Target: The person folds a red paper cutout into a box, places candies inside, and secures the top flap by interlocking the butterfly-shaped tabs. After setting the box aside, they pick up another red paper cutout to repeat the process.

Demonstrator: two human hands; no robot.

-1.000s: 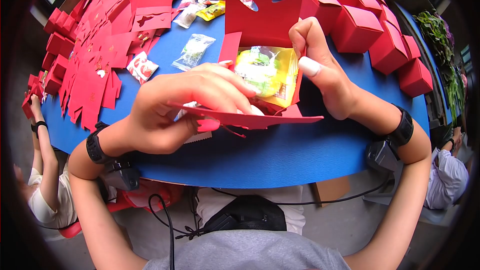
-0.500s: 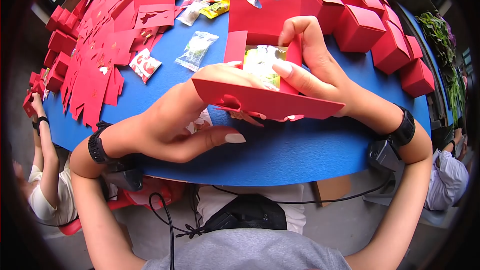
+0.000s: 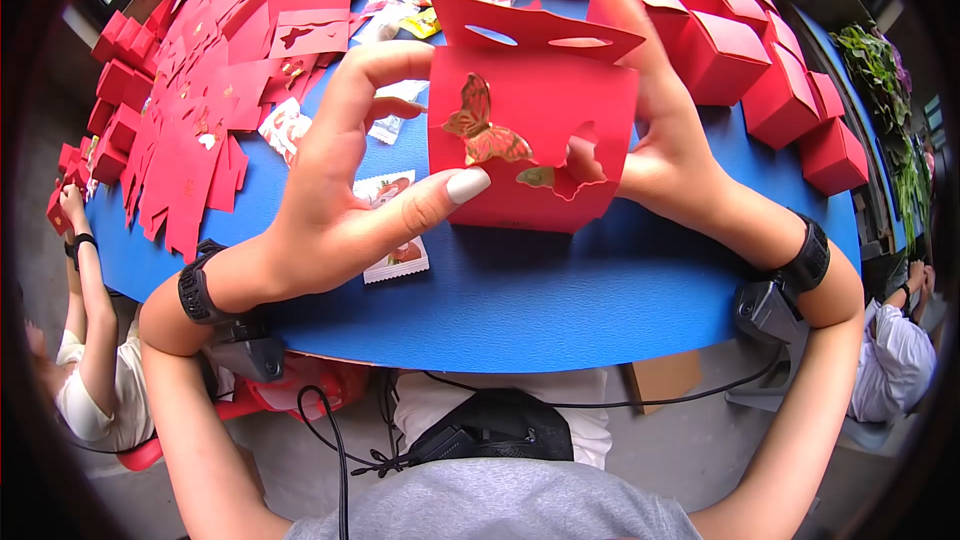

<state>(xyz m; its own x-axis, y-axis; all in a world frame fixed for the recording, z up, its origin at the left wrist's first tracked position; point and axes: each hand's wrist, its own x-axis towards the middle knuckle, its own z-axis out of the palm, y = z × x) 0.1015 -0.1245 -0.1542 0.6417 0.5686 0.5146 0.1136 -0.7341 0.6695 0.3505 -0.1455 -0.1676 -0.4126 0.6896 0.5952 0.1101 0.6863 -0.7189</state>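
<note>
A red gift box [image 3: 535,125] is held above the blue table. On its front are a gold butterfly [image 3: 485,125] and a cut-out, through which a fingertip and something green show. Two oval holes pierce its raised top flap [image 3: 540,28]. My left hand [image 3: 350,165] grips the box's left side, thumb on the front panel near the butterfly. From the right side my right hand [image 3: 665,110] holds the box, its upper fingers raised and blurred, its thumb partly hidden by the box. Below my left hand lies a white packet with red print [image 3: 400,255].
Flat red cardboard pieces [image 3: 190,130] pile up on the left. Closed red boxes [image 3: 725,55] stand in rows at the right and back. Wrapped snacks [image 3: 410,15] lie behind my left hand. Another person [image 3: 95,360] sits at the left, one [image 3: 895,355] at the right.
The front panel, tilted outward before, now stands upright and shows the butterfly. The flap with holes has folded forward over the top. Both hands have shifted to the box's sides.
</note>
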